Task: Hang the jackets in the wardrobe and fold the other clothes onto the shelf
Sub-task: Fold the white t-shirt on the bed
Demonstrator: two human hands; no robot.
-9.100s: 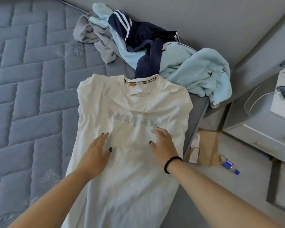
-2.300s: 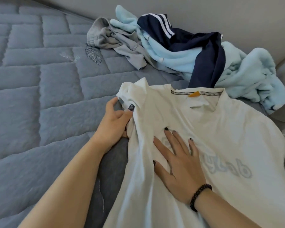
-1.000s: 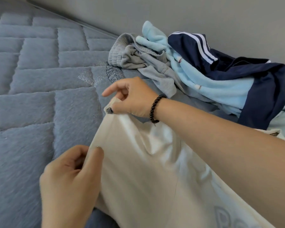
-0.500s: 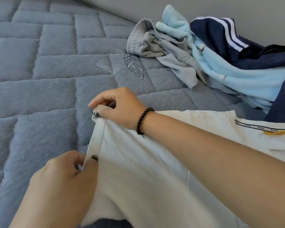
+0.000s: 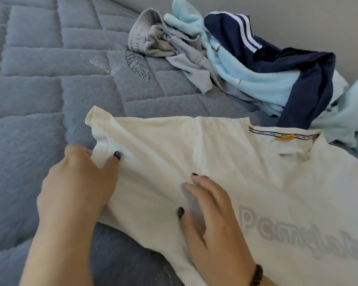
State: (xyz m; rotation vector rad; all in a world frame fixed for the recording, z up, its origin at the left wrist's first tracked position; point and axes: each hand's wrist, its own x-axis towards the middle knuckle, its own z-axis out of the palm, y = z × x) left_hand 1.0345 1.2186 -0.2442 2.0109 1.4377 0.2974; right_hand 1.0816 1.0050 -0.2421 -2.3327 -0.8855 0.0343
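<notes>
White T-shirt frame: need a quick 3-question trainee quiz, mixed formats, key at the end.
1. True or false: the white T-shirt lies spread on the quilted mattress, printed side up.
2. Multiple choice: what is the left hand doing? A) resting flat on the mattress B) pinching the sleeve edge with the thumb on top C) lifting the navy jacket
3. Fill in: the right hand lies with straight fingers on the T-shirt, and its wrist wears a beaded ____.

Key: 1 true; 2 B; 3 bracelet. Behind the collar sits a pile: grey garment, light blue fleece, navy striped jacket.
</notes>
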